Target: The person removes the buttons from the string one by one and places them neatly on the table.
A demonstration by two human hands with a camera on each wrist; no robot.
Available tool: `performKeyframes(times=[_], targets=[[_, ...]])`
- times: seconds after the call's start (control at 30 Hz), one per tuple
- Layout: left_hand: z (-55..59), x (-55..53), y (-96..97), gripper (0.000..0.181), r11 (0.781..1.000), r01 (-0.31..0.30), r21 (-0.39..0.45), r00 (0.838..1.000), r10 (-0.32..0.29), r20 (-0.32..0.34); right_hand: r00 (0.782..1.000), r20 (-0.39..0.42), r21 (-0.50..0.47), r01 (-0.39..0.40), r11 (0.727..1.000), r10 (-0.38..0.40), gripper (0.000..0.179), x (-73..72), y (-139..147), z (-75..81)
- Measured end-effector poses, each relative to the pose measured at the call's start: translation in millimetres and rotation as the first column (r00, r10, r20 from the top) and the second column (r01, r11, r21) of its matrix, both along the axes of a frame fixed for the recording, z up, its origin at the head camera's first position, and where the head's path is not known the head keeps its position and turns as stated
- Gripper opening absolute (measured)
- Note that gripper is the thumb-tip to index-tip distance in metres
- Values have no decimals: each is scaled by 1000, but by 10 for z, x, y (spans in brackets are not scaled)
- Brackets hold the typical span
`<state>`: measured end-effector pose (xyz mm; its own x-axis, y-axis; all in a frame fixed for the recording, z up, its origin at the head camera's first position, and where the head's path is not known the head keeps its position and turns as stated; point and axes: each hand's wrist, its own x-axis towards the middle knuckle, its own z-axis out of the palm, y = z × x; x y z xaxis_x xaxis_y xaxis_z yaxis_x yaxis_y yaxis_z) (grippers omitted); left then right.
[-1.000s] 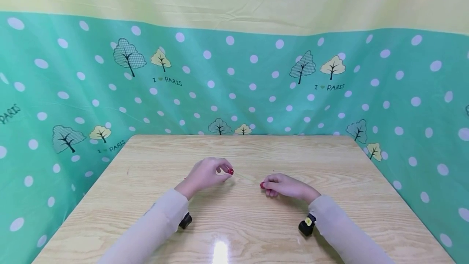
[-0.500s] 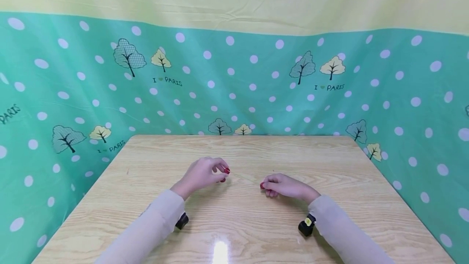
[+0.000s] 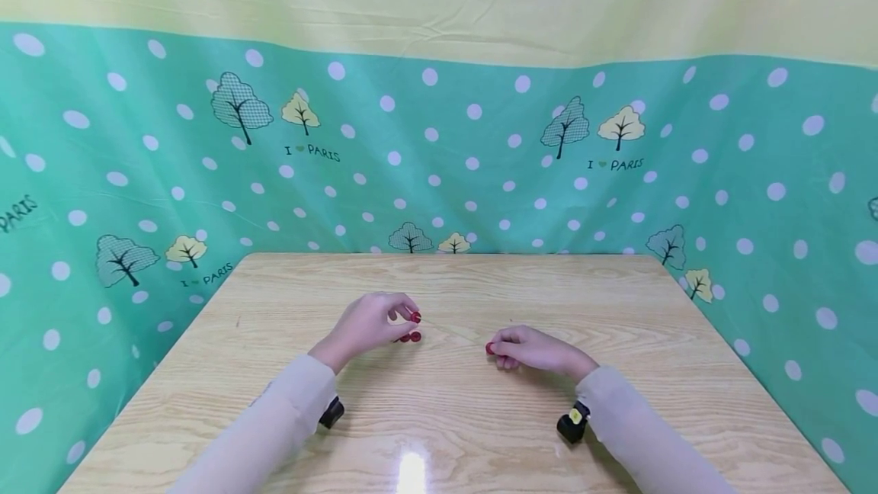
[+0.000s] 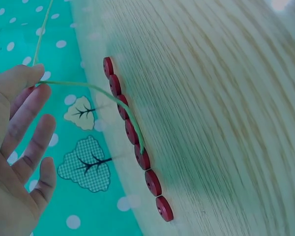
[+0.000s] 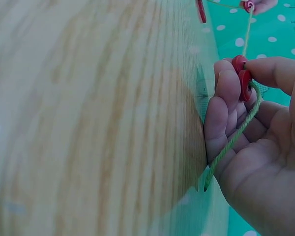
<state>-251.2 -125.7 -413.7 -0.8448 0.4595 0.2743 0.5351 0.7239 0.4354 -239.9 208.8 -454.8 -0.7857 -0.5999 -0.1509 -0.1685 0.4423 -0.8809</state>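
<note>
Between thumb and index finger, my left hand (image 3: 370, 324) pinches a red button (image 3: 415, 317) on a thin green string (image 5: 247, 32). In the left wrist view the string's loose end (image 4: 88, 85) arcs from those fingertips over a row of red buttons (image 4: 131, 131) on the table; the other left fingers are spread. My right hand (image 3: 537, 349) pinches two red buttons (image 5: 245, 84) set close together on the same string, whose short tail (image 5: 231, 142) hangs across the palm. The string runs between the two hands above the tabletop.
The wooden table (image 3: 480, 425) extends all around the hands. A green dotted curtain (image 3: 473, 174) rises behind its far edge and along both sides. Black wrist cameras, one at the right wrist (image 3: 572, 424), hang below the sleeves.
My left hand has moved left, away from the right hand, with its button, and more of the row of buttons shows below it. The right hand has stayed nearly still.
</note>
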Motion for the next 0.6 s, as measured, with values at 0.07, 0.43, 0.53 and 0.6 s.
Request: performKeyframes(times=[0.07, 0.43, 0.53, 0.6], targets=[[-6, -3, -6, 15, 1000, 3, 1, 1000, -3, -3, 1000, 0, -2, 1, 1000, -1, 28, 0, 6, -6], [-32, -19, -116, 15, 1000, -17, 6, 1000, 17, -19, 1000, 9, -9, 3, 1000, -3, 28, 11, 1, 24], [-24, -11, -150, 15, 1000, -14, 10, 999, 15, -28, 1000, 9, -8, 9, 1000, -9, 28, 20, -6, 39], [-19, -5, -175, 15, 1000, -17, 11, 1000, 17, -26, 1000, 8, -10, 9, 1000, -9, 28, 29, -12, 45]])
